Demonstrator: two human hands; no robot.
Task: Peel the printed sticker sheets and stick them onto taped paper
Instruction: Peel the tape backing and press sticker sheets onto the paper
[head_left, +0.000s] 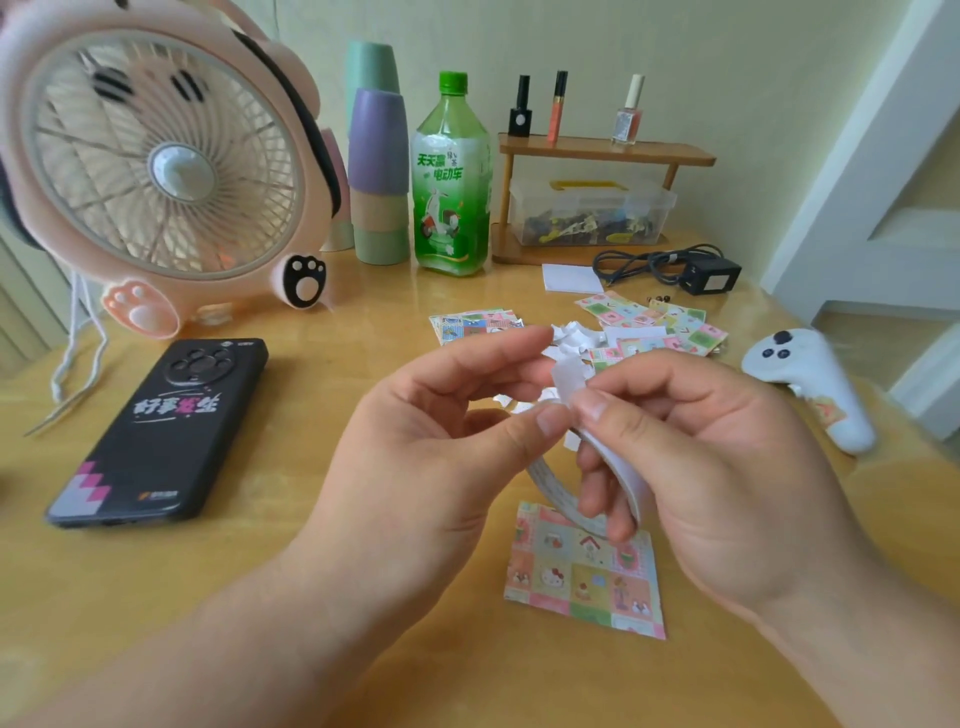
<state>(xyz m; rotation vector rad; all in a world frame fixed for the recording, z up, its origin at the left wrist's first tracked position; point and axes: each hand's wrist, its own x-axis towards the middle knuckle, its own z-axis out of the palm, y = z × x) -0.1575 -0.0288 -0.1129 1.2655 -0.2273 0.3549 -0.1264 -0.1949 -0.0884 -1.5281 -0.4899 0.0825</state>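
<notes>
Item: our left hand (415, 457) and right hand (727, 478), together, pinch a thin white tape roll (545, 483); a skewed pull may tear it.

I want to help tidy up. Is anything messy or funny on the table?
Yes. Torn white scraps lie in a heap among the sticker sheets at the back. The white controller on the right has a torn colourful sticker on its handle, an odd place for one.
</notes>
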